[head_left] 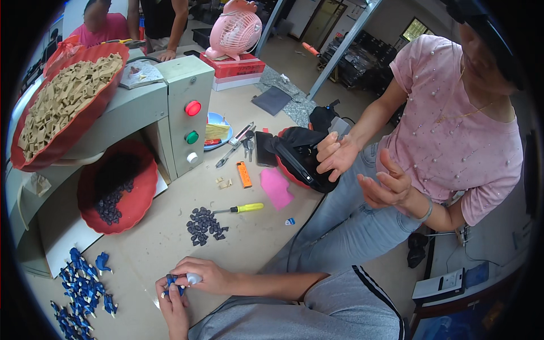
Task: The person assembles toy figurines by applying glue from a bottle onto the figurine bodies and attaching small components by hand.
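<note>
Softly creased grey cloth (pixel 289 320) clothes the person at six o'clock, with dark stripes (pixel 378 292) running along its edge toward five o'clock. The left hand (pixel 174 311) and right hand (pixel 204 276), both near seven o'clock, are gloveless; the right forearm (pixel 272 284) is bare up to the cloth.

Soft, even light covers the counter (pixel 255 243) and the wearer's hands (pixel 211 276), which look fairly sharp; shadow darkens the lower red bowl (pixel 139 207). The far window (pixel 416 30) is bright. Fisheye distortion bends edges toward a black rim.
</note>
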A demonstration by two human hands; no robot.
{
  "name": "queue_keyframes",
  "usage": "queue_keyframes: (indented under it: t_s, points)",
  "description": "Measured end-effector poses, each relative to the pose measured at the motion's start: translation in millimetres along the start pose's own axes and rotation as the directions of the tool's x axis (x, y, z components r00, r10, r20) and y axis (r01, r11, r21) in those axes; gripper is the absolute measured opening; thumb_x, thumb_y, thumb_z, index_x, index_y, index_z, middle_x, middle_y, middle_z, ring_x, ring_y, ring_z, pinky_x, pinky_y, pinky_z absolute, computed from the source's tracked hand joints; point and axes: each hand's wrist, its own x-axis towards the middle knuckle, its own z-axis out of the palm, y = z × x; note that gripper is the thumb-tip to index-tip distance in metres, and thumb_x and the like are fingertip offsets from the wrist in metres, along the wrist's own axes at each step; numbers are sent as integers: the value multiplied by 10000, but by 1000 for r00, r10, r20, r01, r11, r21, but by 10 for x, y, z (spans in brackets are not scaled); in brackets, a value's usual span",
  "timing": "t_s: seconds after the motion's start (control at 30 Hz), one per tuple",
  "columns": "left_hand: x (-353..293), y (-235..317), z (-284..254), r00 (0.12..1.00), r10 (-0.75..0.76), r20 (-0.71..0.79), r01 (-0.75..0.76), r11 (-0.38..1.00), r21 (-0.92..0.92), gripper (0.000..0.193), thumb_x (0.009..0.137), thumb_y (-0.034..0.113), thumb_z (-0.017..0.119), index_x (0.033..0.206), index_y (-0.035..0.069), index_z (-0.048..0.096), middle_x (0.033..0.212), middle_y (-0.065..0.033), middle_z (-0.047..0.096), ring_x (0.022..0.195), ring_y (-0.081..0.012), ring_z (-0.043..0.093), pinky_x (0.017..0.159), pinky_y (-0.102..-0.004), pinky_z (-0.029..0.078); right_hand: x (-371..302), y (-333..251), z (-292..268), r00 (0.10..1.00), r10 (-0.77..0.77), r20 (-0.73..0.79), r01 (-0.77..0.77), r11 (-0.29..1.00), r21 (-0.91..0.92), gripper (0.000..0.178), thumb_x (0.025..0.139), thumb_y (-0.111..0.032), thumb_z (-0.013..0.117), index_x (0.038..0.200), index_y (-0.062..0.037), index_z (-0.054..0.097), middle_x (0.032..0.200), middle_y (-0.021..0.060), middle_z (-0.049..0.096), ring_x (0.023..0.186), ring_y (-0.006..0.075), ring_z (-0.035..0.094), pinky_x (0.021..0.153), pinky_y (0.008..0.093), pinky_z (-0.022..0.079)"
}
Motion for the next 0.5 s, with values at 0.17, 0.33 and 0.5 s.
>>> queue_keyframes:
  t_s: [0.17,0.33,0.5]
  points:
    - [24,-51,-13,1000,9,-20,-7,999,51,149,1060,214,396,1095,82,456,775,23,485,572,-21,377,470,-185,292,21,-28,-31,999,-2,32,4,999,-49,226,894,-129,688,1068,1,628,992,126,634,908,277,645,789,357,522]
    - [43,-54,-46,998,-55,-39,57,996,73,137,1060,211,394,1088,91,454,774,27,473,574,-22,377,470,-181,295,55,31,-17,998,24,60,-18,996,-90,210,893,-136,690,1041,-3,625,979,121,636,896,285,645,776,367,520]
    - [7,-14,-61,993,-82,-82,97,975,198,121,1057,203,400,1090,98,452,773,31,467,574,-18,389,466,-176,304,75,48,-15,998,47,50,-43,996,-74,230,877,-144,716,1066,-29,656,986,97,672,879,260,679,734,342,548]
